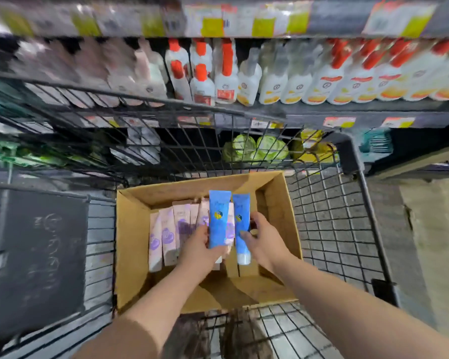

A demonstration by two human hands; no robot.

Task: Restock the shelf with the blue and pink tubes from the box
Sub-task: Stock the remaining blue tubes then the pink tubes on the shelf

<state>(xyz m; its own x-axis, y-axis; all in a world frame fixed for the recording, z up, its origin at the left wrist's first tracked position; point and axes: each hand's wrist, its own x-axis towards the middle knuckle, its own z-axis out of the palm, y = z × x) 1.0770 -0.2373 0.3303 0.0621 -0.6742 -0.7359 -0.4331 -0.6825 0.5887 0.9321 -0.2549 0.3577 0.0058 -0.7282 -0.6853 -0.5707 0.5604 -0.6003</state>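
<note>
1. The left hand (197, 244) has its fingers curled round the lower part of the first blue tube (219, 218), holding it upright over the cardboard box (132, 242).
2. The right hand (263, 239) grips the second blue tube (241, 229), white cap down, just beside the first. Both tubes stand between the two hands.
3. The pink tubes (169, 234) lie in a row in the box's left half, just left of the left hand.
4. The box sits in a wire cart (335, 229) in front of the shelf (373, 112), which carries white bottles (270, 81).
</note>
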